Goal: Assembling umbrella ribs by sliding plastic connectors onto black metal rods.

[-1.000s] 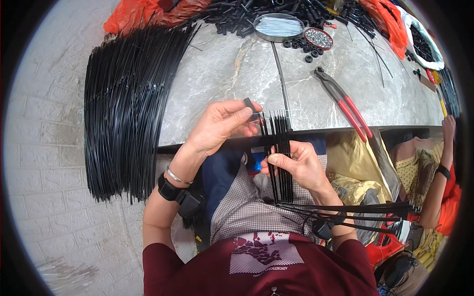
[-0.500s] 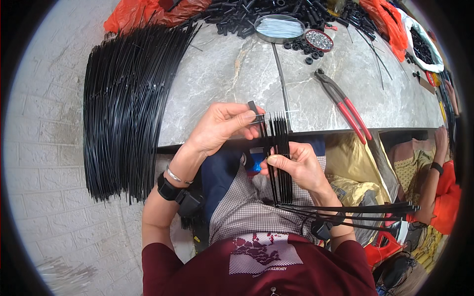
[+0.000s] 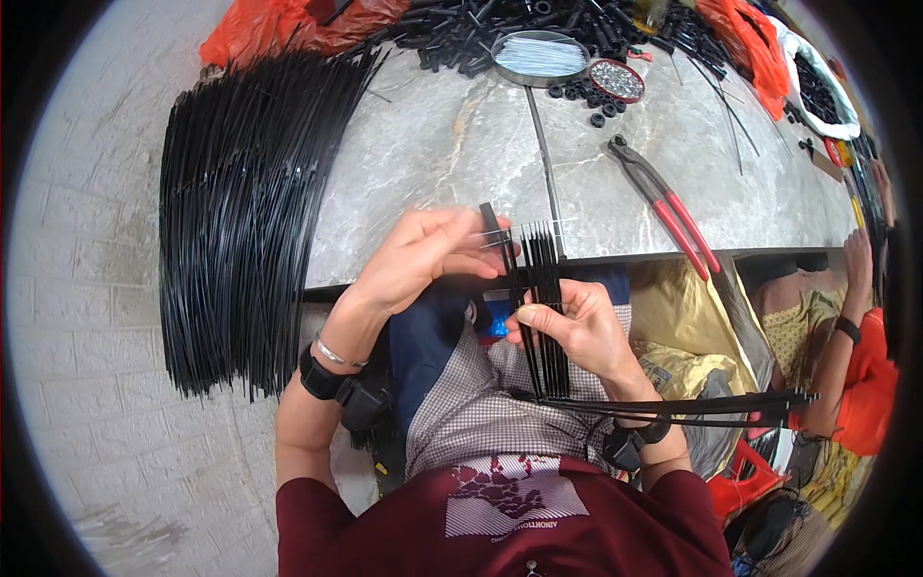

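My right hand [image 3: 574,325] pinches a bundle of thin black ribs [image 3: 550,358] between thumb and fingers, above my lap. The ribs stand upright, with their tips in a row; from the lower end, more ribs [image 3: 702,407] fan out to the right across my forearm. Fine pale wires [image 3: 562,222] cross the tips. A short, flat black piece [image 3: 488,217] sticks up at the left of the row. Beside it is my left hand [image 3: 433,252], its fingers stretched out, apart and slightly blurred; I make out nothing held in them.
Red-handled pincers [image 3: 665,207] lie on the grey marbled table [image 3: 433,154]. Behind are a round tin of white sticks [image 3: 540,58], a red dish of small metal parts [image 3: 617,81] and piled black parts [image 3: 452,38]. Long black rods [image 3: 240,212] overhang the left edge. Another person's arm [image 3: 846,327] shows at right.
My left hand has shifted slightly left, and its fingers have come off the black piece and parted. The right hand keeps its grip on the ribs. The loose ribs at right lie closer together.
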The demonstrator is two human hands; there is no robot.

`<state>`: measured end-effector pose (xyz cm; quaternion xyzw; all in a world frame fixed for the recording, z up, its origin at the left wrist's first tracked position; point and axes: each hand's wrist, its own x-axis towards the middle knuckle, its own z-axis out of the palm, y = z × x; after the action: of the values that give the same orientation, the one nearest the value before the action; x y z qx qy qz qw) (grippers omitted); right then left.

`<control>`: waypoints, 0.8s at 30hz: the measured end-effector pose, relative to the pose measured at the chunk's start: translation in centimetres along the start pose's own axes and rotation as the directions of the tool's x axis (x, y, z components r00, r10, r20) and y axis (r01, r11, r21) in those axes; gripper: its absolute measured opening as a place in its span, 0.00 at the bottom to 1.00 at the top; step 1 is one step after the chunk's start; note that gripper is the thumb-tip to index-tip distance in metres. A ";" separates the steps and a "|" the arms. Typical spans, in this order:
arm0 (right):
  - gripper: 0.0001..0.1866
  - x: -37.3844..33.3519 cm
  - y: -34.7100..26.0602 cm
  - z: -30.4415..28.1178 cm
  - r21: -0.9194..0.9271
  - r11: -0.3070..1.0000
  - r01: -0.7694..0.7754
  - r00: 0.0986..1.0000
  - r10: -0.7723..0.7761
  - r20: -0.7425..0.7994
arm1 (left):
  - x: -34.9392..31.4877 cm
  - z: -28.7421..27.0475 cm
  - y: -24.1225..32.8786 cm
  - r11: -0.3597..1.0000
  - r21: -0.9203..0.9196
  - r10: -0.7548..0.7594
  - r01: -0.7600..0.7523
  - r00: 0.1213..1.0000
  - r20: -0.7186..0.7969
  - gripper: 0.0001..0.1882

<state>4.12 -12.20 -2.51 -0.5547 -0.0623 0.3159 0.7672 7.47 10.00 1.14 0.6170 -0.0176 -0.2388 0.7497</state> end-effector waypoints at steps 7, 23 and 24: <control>0.06 -0.3 -0.1 0.2 -0.072 0.997 0.040 0.999 -0.041 -0.017 | -0.6 1.2 0.3 0.978 0.197 0.071 -0.064 0.997 -0.024 0.16; 0.05 -0.4 -0.7 -0.2 -0.023 0.998 0.059 0.997 -0.058 0.060 | -1.5 3.1 0.4 0.944 0.219 0.248 -0.245 0.969 0.014 0.15; 0.05 -0.5 -0.9 0.0 -0.010 0.999 0.050 0.998 -0.049 0.035 | -1.6 3.2 0.4 0.944 0.222 0.247 -0.245 0.969 0.016 0.15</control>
<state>4.14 -12.63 -1.56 -0.5515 -0.0909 0.3061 0.7707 5.18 7.72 2.74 0.6914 -0.1164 -0.1362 0.6999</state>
